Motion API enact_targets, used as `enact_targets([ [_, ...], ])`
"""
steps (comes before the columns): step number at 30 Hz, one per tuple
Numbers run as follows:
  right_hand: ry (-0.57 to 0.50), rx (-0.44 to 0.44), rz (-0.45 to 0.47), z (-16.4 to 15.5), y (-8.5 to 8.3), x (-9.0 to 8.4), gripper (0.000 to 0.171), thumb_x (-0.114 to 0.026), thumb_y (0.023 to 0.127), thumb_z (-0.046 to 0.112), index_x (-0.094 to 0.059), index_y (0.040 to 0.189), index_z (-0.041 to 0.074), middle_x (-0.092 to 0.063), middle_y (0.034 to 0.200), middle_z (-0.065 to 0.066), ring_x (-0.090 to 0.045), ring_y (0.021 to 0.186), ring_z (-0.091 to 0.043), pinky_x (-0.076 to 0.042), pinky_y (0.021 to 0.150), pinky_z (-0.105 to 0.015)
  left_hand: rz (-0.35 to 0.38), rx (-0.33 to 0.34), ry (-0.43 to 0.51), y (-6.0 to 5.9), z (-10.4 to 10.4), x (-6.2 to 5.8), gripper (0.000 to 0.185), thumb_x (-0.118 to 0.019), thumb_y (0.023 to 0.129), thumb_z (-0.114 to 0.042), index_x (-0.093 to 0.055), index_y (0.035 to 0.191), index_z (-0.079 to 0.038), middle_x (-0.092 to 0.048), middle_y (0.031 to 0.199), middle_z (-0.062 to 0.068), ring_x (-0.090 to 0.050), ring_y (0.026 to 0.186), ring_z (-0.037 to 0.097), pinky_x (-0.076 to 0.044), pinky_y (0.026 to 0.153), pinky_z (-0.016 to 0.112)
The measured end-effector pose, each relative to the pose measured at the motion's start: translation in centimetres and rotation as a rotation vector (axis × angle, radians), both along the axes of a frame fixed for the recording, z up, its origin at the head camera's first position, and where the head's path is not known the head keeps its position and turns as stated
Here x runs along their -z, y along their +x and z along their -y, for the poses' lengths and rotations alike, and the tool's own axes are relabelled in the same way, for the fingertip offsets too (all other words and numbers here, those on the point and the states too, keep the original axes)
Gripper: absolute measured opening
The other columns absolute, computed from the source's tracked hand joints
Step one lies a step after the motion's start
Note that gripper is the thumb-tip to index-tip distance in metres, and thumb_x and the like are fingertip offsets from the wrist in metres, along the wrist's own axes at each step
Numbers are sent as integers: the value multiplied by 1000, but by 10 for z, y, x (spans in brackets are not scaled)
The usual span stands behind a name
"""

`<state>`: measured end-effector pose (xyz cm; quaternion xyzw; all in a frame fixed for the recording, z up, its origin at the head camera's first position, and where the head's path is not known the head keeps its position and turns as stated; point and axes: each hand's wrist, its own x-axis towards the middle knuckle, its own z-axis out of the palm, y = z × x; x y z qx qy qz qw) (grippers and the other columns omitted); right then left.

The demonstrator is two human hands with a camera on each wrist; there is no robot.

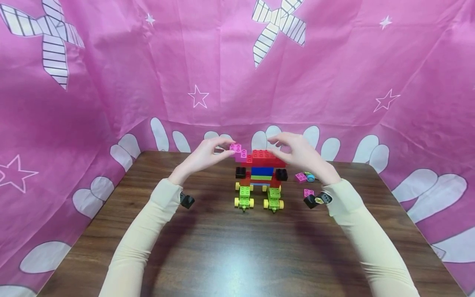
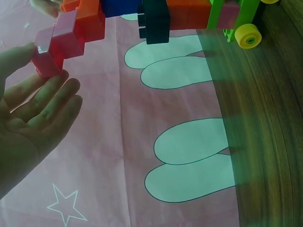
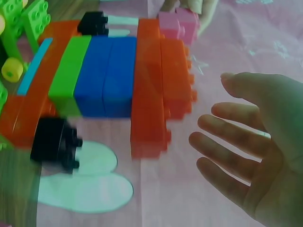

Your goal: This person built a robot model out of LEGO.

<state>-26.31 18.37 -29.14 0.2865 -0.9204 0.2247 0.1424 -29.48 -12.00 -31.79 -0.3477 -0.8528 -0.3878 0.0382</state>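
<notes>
A toy brick model of red bricks [image 1: 262,154], blue bricks [image 1: 262,171] and black bricks [image 1: 241,172] stands on green wheeled bases [image 1: 244,197] in the head view. Two pink bricks [image 1: 237,151] step upward from its upper left end. My left hand [image 1: 202,156] pinches the outermost pink brick [image 2: 47,54] between thumb and fingers. Off the model's right side hovers my right hand [image 1: 300,154], its fingers spread and loosely bent. In the right wrist view a gap separates those fingers [image 3: 227,142] from the red top bricks [image 3: 176,78].
On the brown wooden table [image 1: 230,247], loose pink bricks [image 1: 301,177] and a small blue wheel-like piece [image 1: 310,178] lie right of the model. A pink cloth [image 1: 237,74] with bows and stars hangs behind and at both sides.
</notes>
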Motion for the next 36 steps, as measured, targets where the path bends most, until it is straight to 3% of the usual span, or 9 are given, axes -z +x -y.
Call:
enact_targets([
  [8,-1,17,-74,-36,10,1,32,-71,91,19,-68,120,6,-74,108,-12,-70,95,-27,-58,86,-50,5,-10,10,1,2,1,39,-68,94,-25,-64,130,-10,-68,124,7,-65,111,22,-54,101,43],
  [14,33,45,-22,-59,18,13,31,-69,93,20,-68,120,6,-73,111,-13,-71,95,-27,-59,86,-50,-3,-15,5,1,3,2,40,-67,95,-24,-62,131,-7,-67,126,9,-65,112,27,-54,101,45],
  [21,66,55,9,-88,19,50,27,-71,91,19,-70,115,6,-75,106,-10,-72,92,-25,-59,83,-48,-9,-8,18,2,3,3,36,-68,94,-22,-64,128,-9,-68,123,8,-65,109,23,-54,100,47],
  [29,57,109,214,-122,17,96,36,-73,90,21,-67,119,0,-72,115,-19,-71,97,-32,-57,86,-52,-14,3,18,2,5,3,36,-67,95,-23,-65,128,-10,-69,121,7,-66,109,21,-55,100,41],
  [36,141,120,283,-137,15,122,41,-77,86,19,-66,119,-4,-71,116,-21,-64,112,-40,-51,95,-59,-1,8,34,-1,5,6,36,-66,95,-23,-65,128,-8,-69,120,7,-66,107,21,-55,99,44],
])
